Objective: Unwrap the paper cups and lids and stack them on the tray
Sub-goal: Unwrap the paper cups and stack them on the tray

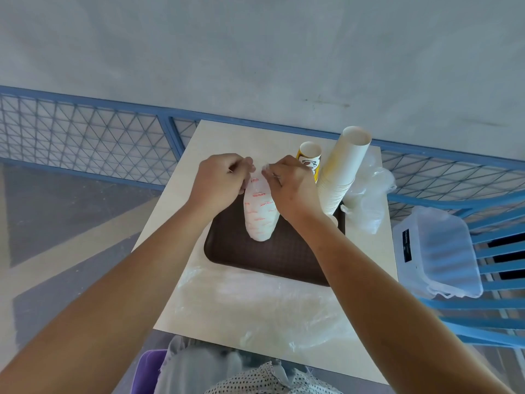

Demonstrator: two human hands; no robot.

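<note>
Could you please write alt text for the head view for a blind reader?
The left hand and right hand pinch the top of a white wrapped sleeve on a tray. Unwrapped cup stacks stand at its right; plastic wrap lies on the table.

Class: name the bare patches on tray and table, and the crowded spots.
Bare: the near half of the tray, between the wrapped sleeve and the rim; the far table strip, left of the cup stacks. Crowded: the tray's far right corner with those stacks, crumpled wrap beside them, flat wrap across the table's near end.
</note>
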